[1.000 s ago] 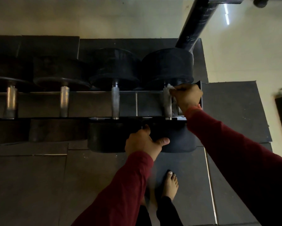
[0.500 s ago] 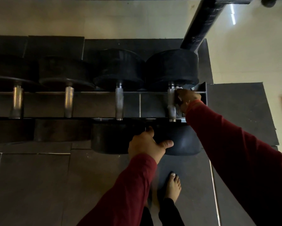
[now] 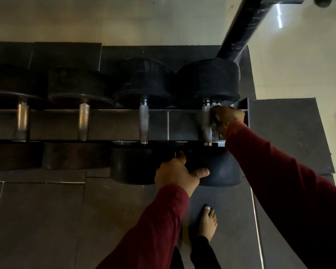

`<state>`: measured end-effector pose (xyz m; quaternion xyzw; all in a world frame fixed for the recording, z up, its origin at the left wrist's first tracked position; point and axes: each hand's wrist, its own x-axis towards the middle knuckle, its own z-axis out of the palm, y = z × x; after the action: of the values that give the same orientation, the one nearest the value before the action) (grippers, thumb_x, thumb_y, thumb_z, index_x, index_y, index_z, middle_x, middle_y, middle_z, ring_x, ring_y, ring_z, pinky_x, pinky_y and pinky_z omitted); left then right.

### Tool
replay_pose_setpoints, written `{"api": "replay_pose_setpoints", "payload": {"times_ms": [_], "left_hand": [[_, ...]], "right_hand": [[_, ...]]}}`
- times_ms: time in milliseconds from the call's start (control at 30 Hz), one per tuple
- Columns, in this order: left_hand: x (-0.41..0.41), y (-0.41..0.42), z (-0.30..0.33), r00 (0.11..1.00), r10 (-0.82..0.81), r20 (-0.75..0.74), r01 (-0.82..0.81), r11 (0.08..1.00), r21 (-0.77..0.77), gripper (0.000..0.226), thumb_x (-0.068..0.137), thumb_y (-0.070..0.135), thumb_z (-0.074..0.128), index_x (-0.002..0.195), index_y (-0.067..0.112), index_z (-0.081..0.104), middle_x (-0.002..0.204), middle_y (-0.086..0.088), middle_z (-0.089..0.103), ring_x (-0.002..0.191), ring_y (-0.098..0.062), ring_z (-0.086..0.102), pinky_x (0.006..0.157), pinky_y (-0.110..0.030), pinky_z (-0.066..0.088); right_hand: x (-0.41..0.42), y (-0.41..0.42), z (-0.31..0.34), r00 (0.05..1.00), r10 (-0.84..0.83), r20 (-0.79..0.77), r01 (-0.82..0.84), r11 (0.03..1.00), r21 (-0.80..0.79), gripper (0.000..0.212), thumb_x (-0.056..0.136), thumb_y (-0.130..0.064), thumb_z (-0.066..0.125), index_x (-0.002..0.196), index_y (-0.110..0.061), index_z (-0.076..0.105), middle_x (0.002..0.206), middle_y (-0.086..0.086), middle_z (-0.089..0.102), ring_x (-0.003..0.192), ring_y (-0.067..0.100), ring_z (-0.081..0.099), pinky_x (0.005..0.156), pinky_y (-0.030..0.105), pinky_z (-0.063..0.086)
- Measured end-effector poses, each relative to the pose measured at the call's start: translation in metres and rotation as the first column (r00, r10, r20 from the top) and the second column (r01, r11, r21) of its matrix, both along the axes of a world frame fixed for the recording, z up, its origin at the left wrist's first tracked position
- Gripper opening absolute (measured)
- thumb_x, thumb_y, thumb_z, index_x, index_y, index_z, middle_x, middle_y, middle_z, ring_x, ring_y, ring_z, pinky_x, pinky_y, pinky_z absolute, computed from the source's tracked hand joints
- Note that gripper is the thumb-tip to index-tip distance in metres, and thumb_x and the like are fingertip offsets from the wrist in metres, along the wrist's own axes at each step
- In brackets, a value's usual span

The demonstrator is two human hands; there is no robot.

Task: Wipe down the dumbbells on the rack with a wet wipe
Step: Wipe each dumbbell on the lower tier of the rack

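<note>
**Wipe at the far end of the last dumbbell's handle**

Nearest, the left hand (image 3: 176, 172) rests with spread fingers on the near black rubber head (image 3: 219, 167) of the rightmost dumbbell. Beyond, the right hand (image 3: 228, 117) pinches a crumpled white wet wipe (image 3: 216, 104) against its knurled steel handle (image 3: 207, 124), on the dark metal rack (image 3: 244, 111).

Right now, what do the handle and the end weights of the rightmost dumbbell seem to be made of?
Handle: probably steel, grey with a dull shine and a rough, knurled-looking grip. End weights: probably rubber or rubber-coated, matte black with no reflection; the core cannot be seen.
</note>
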<state>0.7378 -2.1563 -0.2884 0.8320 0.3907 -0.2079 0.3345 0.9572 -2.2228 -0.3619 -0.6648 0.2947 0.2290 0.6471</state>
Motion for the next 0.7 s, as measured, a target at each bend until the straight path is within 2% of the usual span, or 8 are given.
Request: {"api": "replay_pose_setpoints", "payload": {"times_ms": [67,167,233,300,400,467,567,700], "left_hand": [[0.0,0.0,-0.001,1.0,-0.001,-0.006,0.001,1.0,0.009,0.09,0.067,0.077,0.068,0.142,0.03,0.049,0.132,0.0,0.063,0.124,-0.025,0.056,0.097,-0.034,0.049],[-0.001,-0.001,-0.002,1.0,-0.003,-0.012,0.003,1.0,0.019,0.091,0.066,0.078,0.068,0.142,0.032,0.049,0.132,0.0,0.063,0.124,-0.026,0.056,0.098,-0.036,0.05],[-0.002,-0.001,-0.001,1.0,-0.004,-0.003,0.004,1.0,0.022,0.088,0.066,0.078,0.068,0.139,0.031,0.052,0.13,0.0,0.064,0.123,-0.027,0.057,0.097,-0.036,0.05],[-0.001,0.0,0.0,1.0,-0.011,0.002,0.011,1.0,0.028,0.085,0.067,0.077,0.069,0.135,0.029,0.055,0.129,-0.001,0.064,0.121,-0.027,0.058,0.096,-0.037,0.051],[-0.001,0.0,0.002,1.0,-0.01,-0.004,0.01,1.0,0.026,0.082,0.067,0.076,0.07,0.134,0.029,0.056,0.128,-0.002,0.065,0.12,-0.028,0.058,0.095,-0.037,0.051],[-0.001,0.001,0.001,1.0,-0.013,-0.002,0.013,0.999,0.029,0.083,0.066,0.076,0.07,0.134,0.03,0.056,0.128,-0.002,0.065,0.12,-0.028,0.059,0.095,-0.037,0.051],[-0.001,0.001,0.001,1.0,-0.017,0.004,0.016,0.999,0.03,0.081,0.066,0.076,0.07,0.132,0.03,0.057,0.129,-0.001,0.064,0.12,-0.028,0.059,0.094,-0.037,0.051],[-0.002,0.001,0.002,1.0,-0.025,0.008,0.024,1.0,0.02,0.083,0.067,0.076,0.069,0.135,0.03,0.055,0.132,-0.001,0.062,0.122,-0.028,0.057,0.096,-0.037,0.051]], "right_hand": [[-0.001,0.003,0.002,1.0,-0.006,0.014,0.007,0.998,-0.057,0.022,0.066,-0.01,0.086,0.082,-0.011,0.071,0.08,0.006,0.075,0.078,0.021,0.075,0.067,0.03,0.06],[-0.014,0.009,0.011,0.964,0.19,0.188,-0.093,0.897,-0.431,0.013,0.073,-0.026,0.082,0.081,-0.017,0.077,0.079,-0.003,0.075,0.077,0.011,0.071,0.075,0.021,0.055],[-0.023,0.013,0.017,0.852,0.402,0.336,-0.121,0.775,-0.62,0.012,0.077,-0.025,0.077,0.085,-0.017,0.079,0.082,-0.003,0.076,0.078,0.009,0.068,0.073,0.013,0.047],[-0.028,0.016,0.019,0.634,0.655,0.412,-0.204,0.655,-0.727,0.012,0.079,-0.019,0.072,0.088,-0.017,0.08,0.084,0.003,0.077,0.08,0.016,0.071,0.071,0.015,0.044],[-0.034,0.025,0.021,0.306,0.937,0.167,-0.34,0.271,-0.901,0.016,0.087,-0.02,0.066,0.099,-0.019,0.078,0.094,0.015,0.074,0.089,0.034,0.069,0.076,0.031,0.051],[-0.033,0.029,0.025,0.266,0.963,0.031,-0.307,0.115,-0.945,0.021,0.091,-0.023,0.061,0.105,-0.018,0.076,0.1,0.019,0.071,0.095,0.039,0.067,0.079,0.038,0.053],[-0.034,0.024,0.023,0.35,0.922,0.164,-0.26,0.264,-0.929,0.023,0.088,-0.021,0.061,0.105,-0.02,0.077,0.102,0.017,0.072,0.094,0.039,0.066,0.08,0.04,0.054],[-0.027,0.009,0.016,0.652,0.688,0.317,-0.162,0.535,-0.829,0.022,0.084,-0.026,0.063,0.1,-0.024,0.078,0.092,0.013,0.075,0.087,0.036,0.069,0.073,0.03,0.051]]}}
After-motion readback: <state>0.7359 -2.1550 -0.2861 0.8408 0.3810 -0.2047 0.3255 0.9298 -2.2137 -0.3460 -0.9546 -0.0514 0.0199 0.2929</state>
